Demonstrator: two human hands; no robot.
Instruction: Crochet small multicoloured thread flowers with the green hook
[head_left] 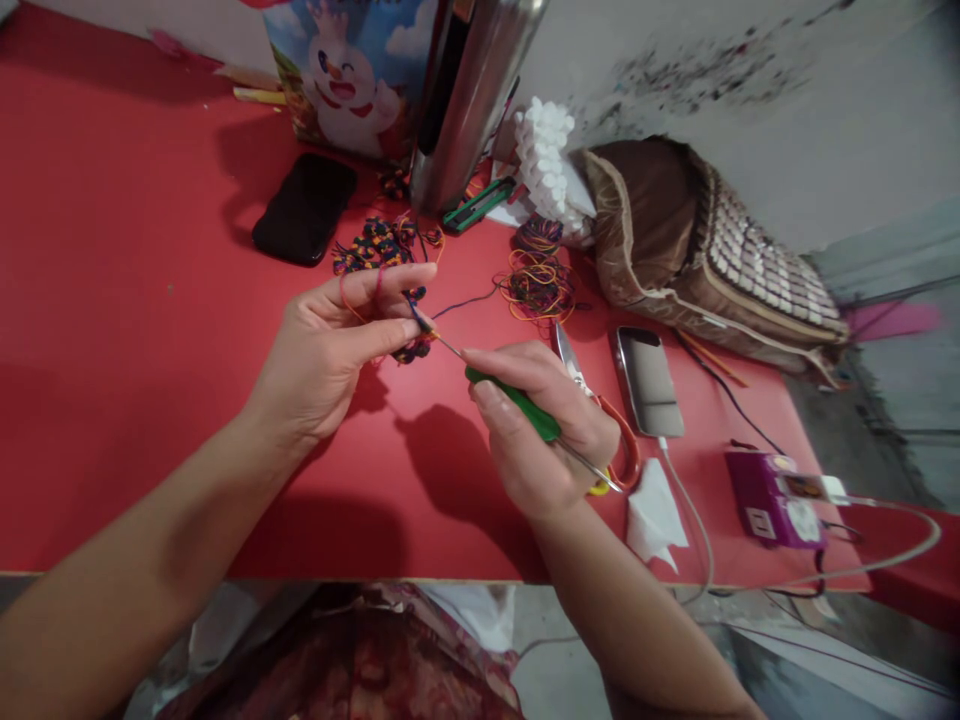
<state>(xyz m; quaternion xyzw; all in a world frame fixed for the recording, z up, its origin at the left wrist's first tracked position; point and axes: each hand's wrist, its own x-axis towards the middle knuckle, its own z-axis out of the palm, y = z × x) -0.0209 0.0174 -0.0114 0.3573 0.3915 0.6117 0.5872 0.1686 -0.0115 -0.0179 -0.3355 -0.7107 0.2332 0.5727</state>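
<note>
My right hand (544,425) grips a crochet hook (517,402) by its green handle, with the bare metal shaft sticking out behind. The hook's tip meets a small piece of multicoloured crochet work (414,350) pinched between the thumb and fingers of my left hand (337,330). Pink yarn loops around the raised left fingers. A dark strand runs from the work to a loose tangle of purple and orange yarn (538,280). Behind the left hand lies a cluster of finished-looking dark, orange and green knotted yarn pieces (379,242). The stitches at the hook's tip are too small to make out.
Orange-handled scissors (624,440) lie beside my right hand. Around the red table (97,330) are a black phone (306,210), a charging phone (649,382), a green cutter (478,206), a steel flask (480,100), a brown cushion (652,230) and a purple power socket (772,498).
</note>
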